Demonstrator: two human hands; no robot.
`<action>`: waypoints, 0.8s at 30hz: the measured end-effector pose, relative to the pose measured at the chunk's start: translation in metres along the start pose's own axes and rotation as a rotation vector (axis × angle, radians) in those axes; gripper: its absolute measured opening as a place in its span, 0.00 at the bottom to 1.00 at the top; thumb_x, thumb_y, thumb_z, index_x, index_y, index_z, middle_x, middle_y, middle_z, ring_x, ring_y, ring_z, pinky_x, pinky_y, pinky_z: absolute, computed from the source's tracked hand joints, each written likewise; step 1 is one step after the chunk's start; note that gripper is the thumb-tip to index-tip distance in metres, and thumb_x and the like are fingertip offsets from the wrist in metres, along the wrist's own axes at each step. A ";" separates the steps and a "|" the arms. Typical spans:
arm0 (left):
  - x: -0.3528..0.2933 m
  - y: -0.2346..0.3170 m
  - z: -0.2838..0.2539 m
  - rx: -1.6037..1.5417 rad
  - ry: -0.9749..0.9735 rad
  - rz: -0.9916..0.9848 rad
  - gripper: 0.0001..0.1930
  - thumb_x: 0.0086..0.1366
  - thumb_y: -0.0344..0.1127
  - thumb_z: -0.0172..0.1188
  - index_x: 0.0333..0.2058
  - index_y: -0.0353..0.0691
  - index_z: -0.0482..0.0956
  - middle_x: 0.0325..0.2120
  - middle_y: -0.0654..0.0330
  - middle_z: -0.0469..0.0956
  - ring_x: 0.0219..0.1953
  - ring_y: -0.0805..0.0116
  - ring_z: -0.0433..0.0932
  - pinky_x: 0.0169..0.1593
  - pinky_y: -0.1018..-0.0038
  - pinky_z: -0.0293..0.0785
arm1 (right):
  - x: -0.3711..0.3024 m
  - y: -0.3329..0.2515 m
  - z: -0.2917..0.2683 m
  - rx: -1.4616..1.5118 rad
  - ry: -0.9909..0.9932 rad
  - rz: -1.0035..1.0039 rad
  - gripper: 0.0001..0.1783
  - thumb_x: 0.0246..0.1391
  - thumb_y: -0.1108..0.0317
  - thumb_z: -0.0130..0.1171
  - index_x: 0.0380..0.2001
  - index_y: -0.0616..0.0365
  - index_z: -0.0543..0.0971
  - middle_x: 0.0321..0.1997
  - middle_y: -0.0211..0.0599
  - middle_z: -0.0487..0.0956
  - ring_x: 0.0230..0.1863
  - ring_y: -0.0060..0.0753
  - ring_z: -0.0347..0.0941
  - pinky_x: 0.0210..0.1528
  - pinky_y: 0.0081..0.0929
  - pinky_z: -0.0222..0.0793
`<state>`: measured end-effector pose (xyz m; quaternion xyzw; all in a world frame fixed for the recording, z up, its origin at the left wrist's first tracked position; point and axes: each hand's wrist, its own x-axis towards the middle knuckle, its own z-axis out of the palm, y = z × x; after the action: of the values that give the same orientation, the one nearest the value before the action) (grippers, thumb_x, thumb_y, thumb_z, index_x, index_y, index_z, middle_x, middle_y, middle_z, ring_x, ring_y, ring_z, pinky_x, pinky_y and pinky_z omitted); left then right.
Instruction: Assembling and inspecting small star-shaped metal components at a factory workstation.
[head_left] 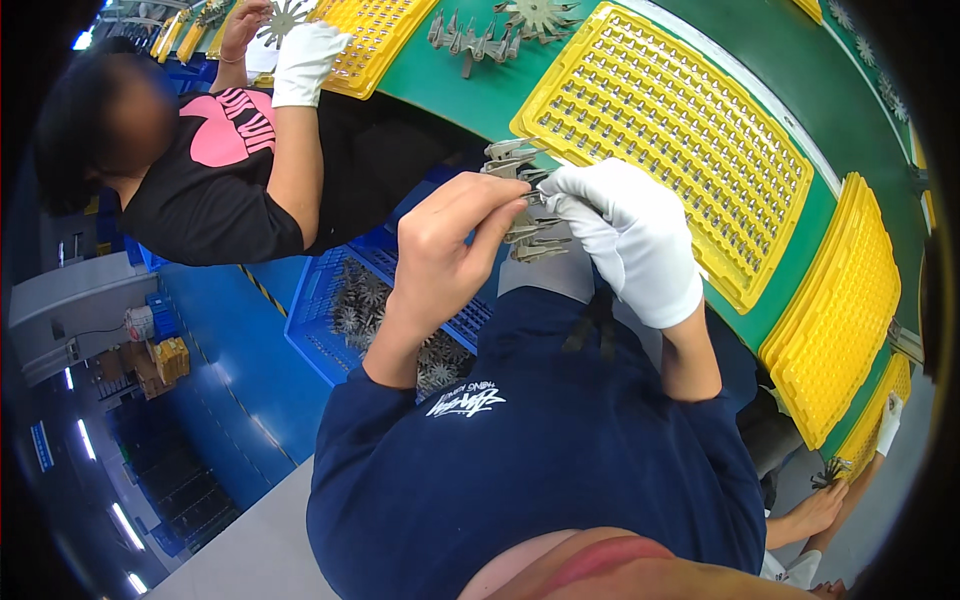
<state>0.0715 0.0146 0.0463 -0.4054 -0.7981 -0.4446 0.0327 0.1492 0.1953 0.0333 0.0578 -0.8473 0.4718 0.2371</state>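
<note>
A star-shaped metal clip rack [525,240] with several spring clips around it is held up in front of my body, above my lap. My bare left hand [450,245] pinches one of its clips between thumb and forefinger. Against that same clip, my right hand [630,240] in a white glove has its fingertips closed; whatever they pinch is too small and covered to make out. Just beyond my hands lies a yellow tray [545,95] with rows of small shiny metal parts standing in its slots.
More clip racks [475,42] rest on the green table [450,95]. Stacked yellow trays [835,310] stand at the right. A blue crate [315,320] with many clip racks sits low at the left. A co-worker [230,160] works at the left; another person's hands [820,510] show at the lower right.
</note>
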 end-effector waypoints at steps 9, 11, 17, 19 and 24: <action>-0.002 -0.001 0.005 0.011 -0.018 0.109 0.06 0.57 0.21 0.65 0.34 0.31 0.82 0.27 0.53 0.81 0.28 0.58 0.79 0.32 0.69 0.74 | -0.005 -0.005 -0.006 -0.054 -0.007 0.048 0.07 0.54 0.72 0.64 0.37 0.57 0.82 0.31 0.40 0.79 0.34 0.46 0.76 0.39 0.34 0.71; -0.004 -0.002 0.006 0.011 -0.025 0.118 0.06 0.57 0.20 0.64 0.35 0.31 0.82 0.27 0.53 0.80 0.28 0.58 0.78 0.33 0.69 0.74 | -0.006 -0.004 -0.006 -0.039 -0.009 0.042 0.07 0.53 0.74 0.64 0.37 0.57 0.82 0.31 0.40 0.79 0.35 0.46 0.76 0.39 0.34 0.72; -0.008 -0.007 0.008 -0.024 -0.073 0.159 0.07 0.57 0.20 0.64 0.35 0.31 0.81 0.29 0.54 0.80 0.32 0.57 0.79 0.36 0.68 0.75 | -0.003 -0.003 -0.005 -0.140 -0.076 -0.041 0.08 0.52 0.75 0.66 0.37 0.58 0.82 0.31 0.40 0.79 0.34 0.44 0.77 0.39 0.34 0.72; -0.008 -0.009 0.008 -0.011 -0.074 0.163 0.07 0.56 0.21 0.64 0.35 0.31 0.81 0.29 0.54 0.80 0.32 0.57 0.79 0.36 0.68 0.75 | -0.002 -0.004 -0.003 -0.168 -0.071 -0.075 0.08 0.51 0.77 0.66 0.36 0.58 0.82 0.30 0.39 0.79 0.33 0.44 0.77 0.38 0.33 0.72; -0.012 -0.012 0.014 0.024 -0.064 0.151 0.08 0.56 0.21 0.64 0.36 0.31 0.81 0.29 0.54 0.80 0.31 0.57 0.79 0.36 0.68 0.76 | -0.008 -0.002 0.006 -0.286 -0.052 -0.095 0.11 0.52 0.73 0.64 0.41 0.54 0.82 0.33 0.38 0.78 0.38 0.44 0.75 0.42 0.34 0.71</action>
<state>0.0753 0.0140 0.0247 -0.4780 -0.7710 -0.4183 0.0455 0.1548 0.1880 0.0284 0.0755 -0.9080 0.3330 0.2429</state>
